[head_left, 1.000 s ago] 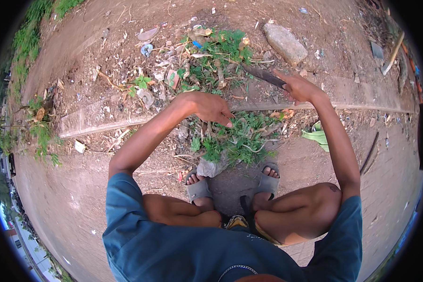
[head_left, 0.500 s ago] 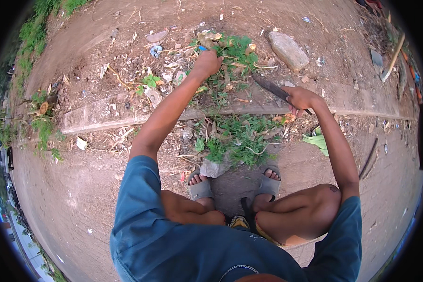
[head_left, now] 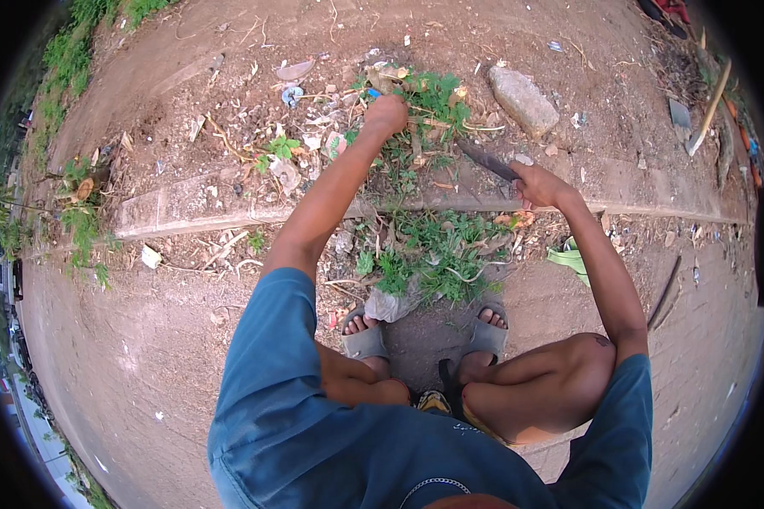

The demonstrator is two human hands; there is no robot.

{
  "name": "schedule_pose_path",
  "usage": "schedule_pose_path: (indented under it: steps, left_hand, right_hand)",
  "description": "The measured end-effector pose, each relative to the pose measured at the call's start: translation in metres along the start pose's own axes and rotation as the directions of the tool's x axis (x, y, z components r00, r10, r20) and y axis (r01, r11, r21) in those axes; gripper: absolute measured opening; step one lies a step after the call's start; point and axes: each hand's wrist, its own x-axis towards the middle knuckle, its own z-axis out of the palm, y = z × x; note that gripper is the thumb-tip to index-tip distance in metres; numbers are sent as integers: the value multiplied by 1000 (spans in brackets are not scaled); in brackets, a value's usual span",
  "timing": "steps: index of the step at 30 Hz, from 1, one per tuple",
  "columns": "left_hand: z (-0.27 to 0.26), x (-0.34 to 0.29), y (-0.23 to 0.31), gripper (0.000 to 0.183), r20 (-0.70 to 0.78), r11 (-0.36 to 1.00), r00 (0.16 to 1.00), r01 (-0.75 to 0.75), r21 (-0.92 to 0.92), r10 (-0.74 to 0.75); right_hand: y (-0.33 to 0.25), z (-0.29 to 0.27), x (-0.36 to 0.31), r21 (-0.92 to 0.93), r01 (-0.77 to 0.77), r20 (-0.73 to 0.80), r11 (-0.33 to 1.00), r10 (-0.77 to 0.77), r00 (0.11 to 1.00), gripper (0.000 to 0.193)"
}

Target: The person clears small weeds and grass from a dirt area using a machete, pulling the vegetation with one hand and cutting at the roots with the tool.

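My right hand (head_left: 542,184) is closed round the handle of a dark machete (head_left: 488,160), its blade pointing left and away toward the weeds. My left hand (head_left: 388,114) is closed low over the far clump of green weeds (head_left: 435,95); what its fingers grip is hidden beneath it. A small bright blue piece (head_left: 373,92) shows just beyond its knuckles. Between the kerb and my sandalled feet grows a second clump of weeds (head_left: 441,246).
A low concrete kerb (head_left: 314,214) crosses in front of me. A large stone (head_left: 523,100) lies beyond the machete. Near my left foot is a pale crumpled lump (head_left: 385,305). To the far right are a wooden-handled tool (head_left: 711,106) and a dark stick (head_left: 666,293).
My left hand and arm have shifted slightly right, and the hand stays closed at the far weeds. The right hand still holds the machete in nearly the same place.
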Motion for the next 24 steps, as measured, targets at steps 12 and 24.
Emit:
schedule_pose_path:
  steps: [12, 24]
  left_hand:
    - [-2, 8, -20, 36, 123, 945, 941, -323, 54, 315]
    - [22, 33, -31, 30, 291, 894, 886, -417, 165, 360]
  right_hand:
    - [-57, -34, -6, -326, 251, -287, 911, -349, 892, 75]
    - [-99, -19, 77, -646, 66, -361, 760, -380, 852, 88]
